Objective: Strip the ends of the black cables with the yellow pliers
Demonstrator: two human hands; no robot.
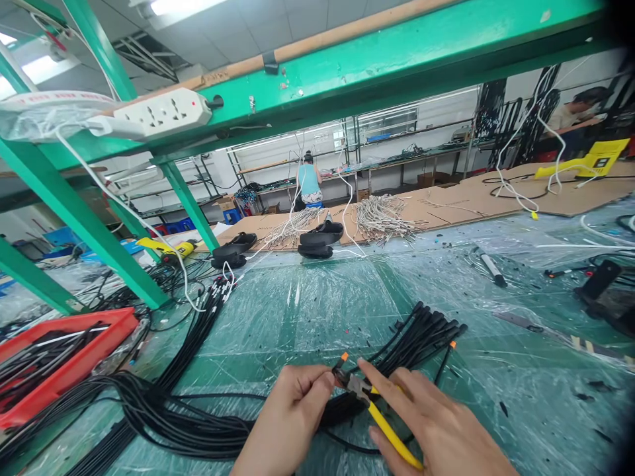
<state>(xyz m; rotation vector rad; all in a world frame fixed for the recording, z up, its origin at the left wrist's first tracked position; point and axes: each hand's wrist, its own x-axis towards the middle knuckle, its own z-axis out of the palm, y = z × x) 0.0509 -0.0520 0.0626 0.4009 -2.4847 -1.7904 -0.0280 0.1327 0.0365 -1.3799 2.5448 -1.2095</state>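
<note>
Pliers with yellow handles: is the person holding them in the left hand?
No, the pliers are in the right hand, while the left hand is beside their metal end.

Grey panelled ceiling (302, 26), fluorescent tube (183, 5) lit; green metal beam (357, 63) slants overhead. White far wall (440, 112), dark metal shelving (262, 166) before it.

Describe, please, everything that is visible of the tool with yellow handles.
The pliers have a grey metal head and smooth yellow handles that look plastic-coated. The right hand holds them by the black cables, head toward the left hand. One handle shows at length; the hand mostly hides the other. Whether the jaws are closed, I cannot tell.
</note>
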